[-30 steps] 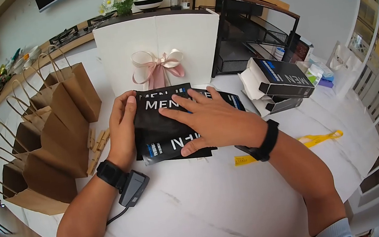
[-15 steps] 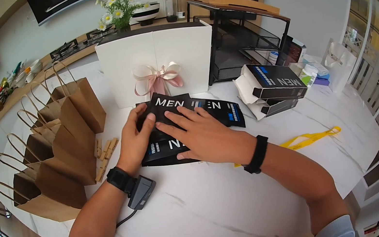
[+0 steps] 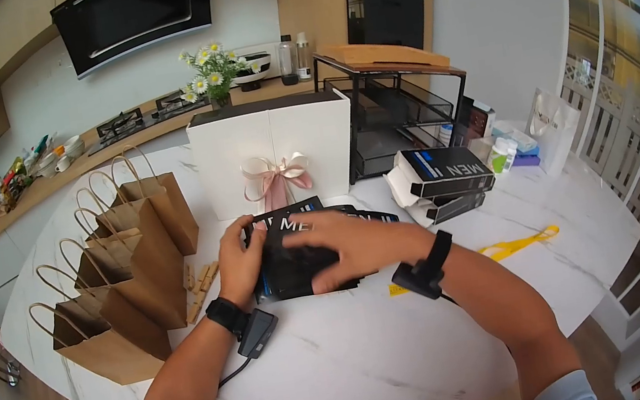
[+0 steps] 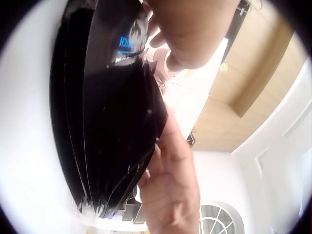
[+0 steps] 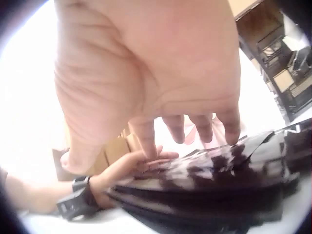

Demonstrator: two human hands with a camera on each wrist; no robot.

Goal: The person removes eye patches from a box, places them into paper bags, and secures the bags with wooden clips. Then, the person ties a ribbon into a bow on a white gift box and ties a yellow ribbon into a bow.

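A pile of black packets (image 3: 298, 274) with white "MEN" print lies on the marble table; its layered edges show in the left wrist view. Along its left side is my left hand (image 3: 242, 265), the thumb by the top packet's corner. My right hand (image 3: 360, 245), blurred, is over the pile's right part with its fingers spread. In the right wrist view the fingers of my right hand (image 5: 156, 68) point down at the glossy packets (image 5: 209, 195), the fingertips close to the top; contact is unclear. There my left hand (image 5: 129, 168) lies with extended fingers against the pile's far side.
Brown paper bags (image 3: 136, 269) and wooden clothespins (image 3: 202, 288) stand or lie at left. Behind the pile is a white box (image 3: 273, 136) with a bow. At right are black "MEN" boxes (image 3: 448, 168), a yellow strap (image 3: 521, 243), a rack (image 3: 398, 110) and small bottles.
The head view has tilted up. My right hand has lifted from its flat rest on the packets and blurs over them. The packets lie more closely together; my left hand stays at their left side.
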